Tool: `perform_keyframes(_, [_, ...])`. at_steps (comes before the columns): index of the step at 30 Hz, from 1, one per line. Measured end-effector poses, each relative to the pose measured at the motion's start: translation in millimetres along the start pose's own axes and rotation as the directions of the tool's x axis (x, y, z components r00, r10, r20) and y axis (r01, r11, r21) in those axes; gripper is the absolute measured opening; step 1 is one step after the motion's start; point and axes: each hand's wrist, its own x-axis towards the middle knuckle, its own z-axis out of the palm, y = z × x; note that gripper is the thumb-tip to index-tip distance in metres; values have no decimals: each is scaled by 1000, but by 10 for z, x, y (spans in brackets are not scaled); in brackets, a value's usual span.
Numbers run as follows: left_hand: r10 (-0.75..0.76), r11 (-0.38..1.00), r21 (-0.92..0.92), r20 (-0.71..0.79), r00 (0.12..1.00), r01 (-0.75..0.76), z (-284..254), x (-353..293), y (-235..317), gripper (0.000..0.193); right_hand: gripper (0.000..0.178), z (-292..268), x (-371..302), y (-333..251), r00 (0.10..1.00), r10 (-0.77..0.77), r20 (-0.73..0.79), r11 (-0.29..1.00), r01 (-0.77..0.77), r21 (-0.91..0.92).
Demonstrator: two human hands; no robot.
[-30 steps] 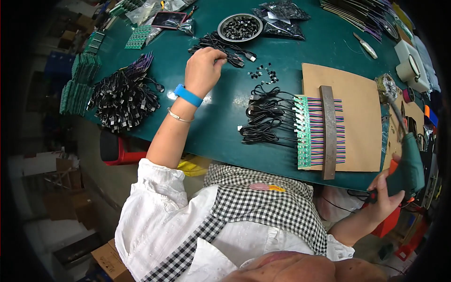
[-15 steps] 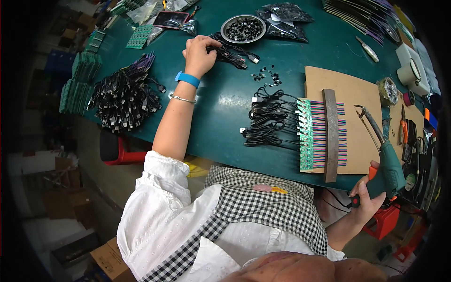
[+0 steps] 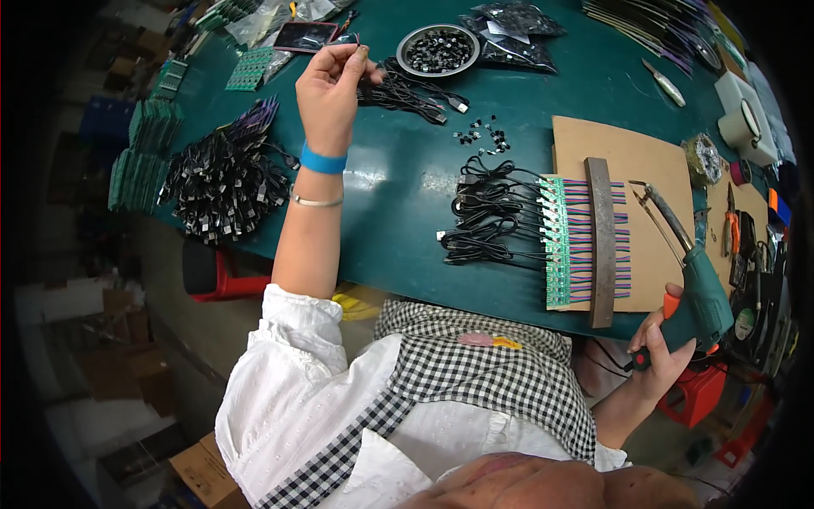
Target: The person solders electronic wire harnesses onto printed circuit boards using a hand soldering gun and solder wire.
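My left hand (image 3: 331, 89) is raised at the far left of the table, thumb and fingers pinched on a thin wire end that pokes up above the fingertips. Beside it lies a loose bundle of black USB cables (image 3: 407, 97). In my right hand (image 3: 661, 352), at the table's near right edge, is a green soldering gun (image 3: 705, 293) with an orange trigger, its tip pointing up and away. To its left, a row of green circuit boards (image 3: 556, 254) lies with coiled black cables (image 3: 483, 212) on one side. Coloured wires on the other side run under a metal bar (image 3: 603, 246).
A cardboard sheet (image 3: 661, 161) lies under the bar. Small black parts fill a metal bowl (image 3: 438, 51); several lie scattered (image 3: 481, 136). A big cable heap (image 3: 225, 174) and stacked green boards (image 3: 140, 174) stand left. Pliers (image 3: 731, 225) and a solder spool (image 3: 702, 159) lie right.
My left hand has lifted from the cable bundle and turned upward, moving slightly left with a wire end pinched. My right hand and the soldering gun have barely moved.
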Motion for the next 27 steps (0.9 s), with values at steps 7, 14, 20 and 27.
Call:
perform_keyframes(7, [-488,870,223,520,701,440,749,-812,928,10,58,271,-22,29,989,137,-61,991,-137,8])
perform_keyframes(14, [-323,943,224,798,508,248,1171,-1373,1011,4,44,543,5,2,945,217,246,960,-252,121])
perform_keyframes(20, [-289,942,171,852,436,290,1284,-1581,1033,5,13,603,-87,177,980,40,197,999,-37,-20])
perform_keyframes(27, [-412,884,193,752,514,426,1299,-1810,958,8,44,540,-190,287,960,-159,231,845,253,-472])
